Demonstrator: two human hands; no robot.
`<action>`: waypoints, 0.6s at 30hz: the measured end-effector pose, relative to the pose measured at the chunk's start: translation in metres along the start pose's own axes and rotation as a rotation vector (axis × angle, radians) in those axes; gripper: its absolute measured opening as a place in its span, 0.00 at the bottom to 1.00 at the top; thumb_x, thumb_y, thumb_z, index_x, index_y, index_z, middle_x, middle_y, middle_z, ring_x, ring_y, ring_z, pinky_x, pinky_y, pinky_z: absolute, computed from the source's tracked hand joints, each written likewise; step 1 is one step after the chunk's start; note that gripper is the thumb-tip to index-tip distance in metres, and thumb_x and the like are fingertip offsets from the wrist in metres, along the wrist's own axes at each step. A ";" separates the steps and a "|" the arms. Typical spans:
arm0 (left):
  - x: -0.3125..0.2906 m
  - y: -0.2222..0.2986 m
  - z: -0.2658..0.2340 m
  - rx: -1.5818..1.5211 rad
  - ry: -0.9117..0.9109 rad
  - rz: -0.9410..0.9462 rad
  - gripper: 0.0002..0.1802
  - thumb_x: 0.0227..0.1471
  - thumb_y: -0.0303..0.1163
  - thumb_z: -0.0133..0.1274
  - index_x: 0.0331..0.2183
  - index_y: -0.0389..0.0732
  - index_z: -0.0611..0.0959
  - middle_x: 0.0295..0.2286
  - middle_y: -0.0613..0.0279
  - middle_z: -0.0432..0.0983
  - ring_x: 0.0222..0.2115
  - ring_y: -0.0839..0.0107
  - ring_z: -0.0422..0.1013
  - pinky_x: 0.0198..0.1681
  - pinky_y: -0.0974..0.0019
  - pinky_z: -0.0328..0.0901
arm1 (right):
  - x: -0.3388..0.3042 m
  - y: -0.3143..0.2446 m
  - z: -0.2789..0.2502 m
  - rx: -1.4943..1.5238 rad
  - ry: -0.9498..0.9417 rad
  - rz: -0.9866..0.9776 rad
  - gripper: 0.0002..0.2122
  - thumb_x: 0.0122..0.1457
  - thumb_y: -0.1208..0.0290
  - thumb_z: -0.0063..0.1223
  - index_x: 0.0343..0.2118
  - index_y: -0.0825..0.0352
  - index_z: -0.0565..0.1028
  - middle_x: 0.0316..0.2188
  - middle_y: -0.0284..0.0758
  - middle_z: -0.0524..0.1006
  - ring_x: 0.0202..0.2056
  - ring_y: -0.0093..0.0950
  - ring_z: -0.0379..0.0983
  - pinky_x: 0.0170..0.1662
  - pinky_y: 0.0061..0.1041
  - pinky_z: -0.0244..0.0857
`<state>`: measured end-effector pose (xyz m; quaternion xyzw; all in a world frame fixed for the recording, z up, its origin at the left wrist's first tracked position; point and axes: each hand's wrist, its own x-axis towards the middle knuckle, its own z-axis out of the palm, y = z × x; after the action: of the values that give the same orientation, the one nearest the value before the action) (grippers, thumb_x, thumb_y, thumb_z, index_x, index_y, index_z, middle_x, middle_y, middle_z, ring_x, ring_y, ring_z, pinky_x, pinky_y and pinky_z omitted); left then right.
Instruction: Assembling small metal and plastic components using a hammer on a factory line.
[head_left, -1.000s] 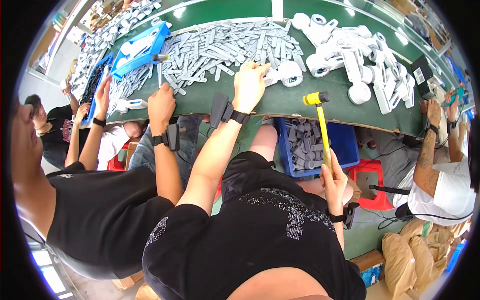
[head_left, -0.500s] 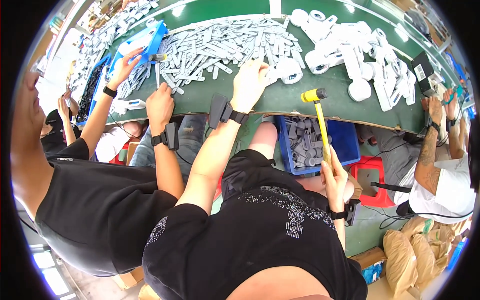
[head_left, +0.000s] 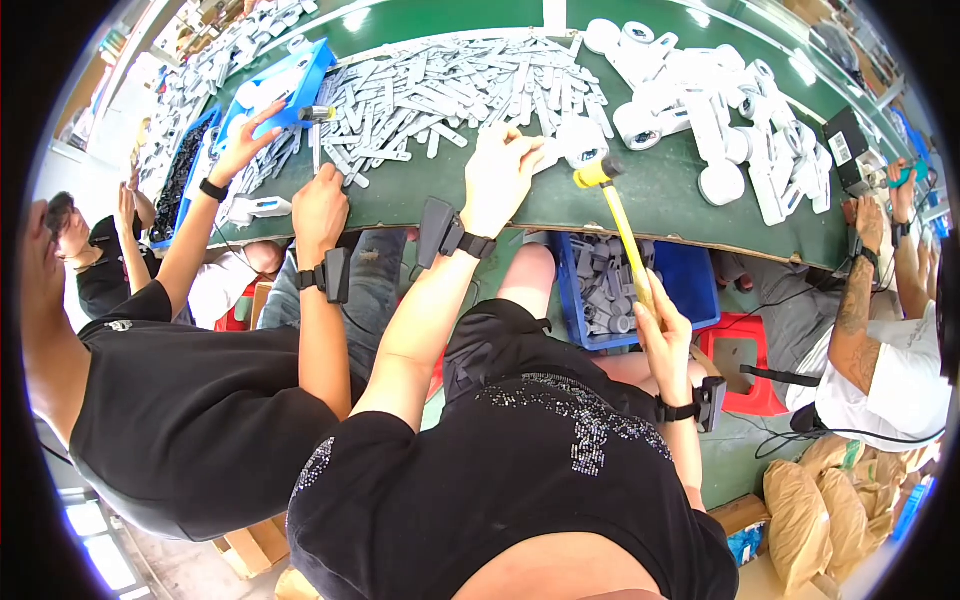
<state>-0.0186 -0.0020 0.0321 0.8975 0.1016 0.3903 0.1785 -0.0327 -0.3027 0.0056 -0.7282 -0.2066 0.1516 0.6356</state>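
Mallet [head_left: 622,225] head dropped since earlier frame, now just right of left hand [head_left: 497,178]. Left fingers pinch grey part [head_left: 578,140] on belt [head_left: 660,195]. Right hand [head_left: 662,325] grips handle, axis slanting up-left toward part.

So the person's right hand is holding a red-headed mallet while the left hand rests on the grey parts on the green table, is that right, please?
Not quite: the mallet in the right hand has a yellow head, not red, as the head view shows. The left hand does rest on the grey parts on the green table.
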 end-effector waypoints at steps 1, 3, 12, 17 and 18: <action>0.000 0.000 0.001 -0.008 0.012 -0.001 0.10 0.46 0.33 0.59 0.35 0.45 0.85 0.28 0.62 0.71 0.33 0.65 0.70 0.36 0.66 0.66 | 0.009 -0.003 0.003 -0.067 -0.014 -0.078 0.23 0.58 0.80 0.50 0.58 0.65 0.66 0.23 0.21 0.67 0.20 0.08 0.57 0.21 0.09 0.50; -0.001 -0.002 0.002 -0.019 0.025 -0.003 0.10 0.46 0.32 0.59 0.34 0.45 0.85 0.28 0.62 0.71 0.34 0.65 0.69 0.36 0.66 0.66 | 0.027 -0.010 0.005 -0.083 -0.037 -0.035 0.22 0.58 0.80 0.51 0.57 0.67 0.66 0.27 0.24 0.72 0.24 0.11 0.62 0.27 0.11 0.57; -0.004 -0.015 0.014 -0.163 0.069 -0.078 0.09 0.38 0.26 0.62 0.29 0.46 0.86 0.24 0.63 0.71 0.30 0.64 0.67 0.32 0.63 0.64 | 0.076 -0.030 0.017 -0.511 -0.035 -0.299 0.20 0.57 0.75 0.53 0.54 0.63 0.70 0.31 0.45 0.76 0.29 0.37 0.73 0.36 0.29 0.67; -0.009 -0.019 0.021 -0.240 0.116 -0.133 0.09 0.38 0.29 0.63 0.28 0.48 0.86 0.26 0.62 0.73 0.30 0.63 0.67 0.32 0.62 0.65 | 0.078 -0.031 0.014 -0.542 -0.030 -0.370 0.19 0.57 0.75 0.53 0.53 0.62 0.71 0.30 0.45 0.76 0.30 0.40 0.73 0.36 0.31 0.67; -0.009 -0.020 0.022 -0.221 0.106 -0.135 0.09 0.37 0.29 0.63 0.28 0.49 0.86 0.26 0.62 0.73 0.31 0.62 0.67 0.33 0.62 0.65 | 0.079 -0.032 0.014 -0.542 -0.019 -0.384 0.19 0.57 0.75 0.53 0.53 0.62 0.71 0.29 0.44 0.76 0.29 0.40 0.73 0.36 0.31 0.67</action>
<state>-0.0099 0.0083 0.0041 0.8416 0.1275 0.4330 0.2964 0.0254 -0.2483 0.0380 -0.8171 -0.3790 -0.0246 0.4338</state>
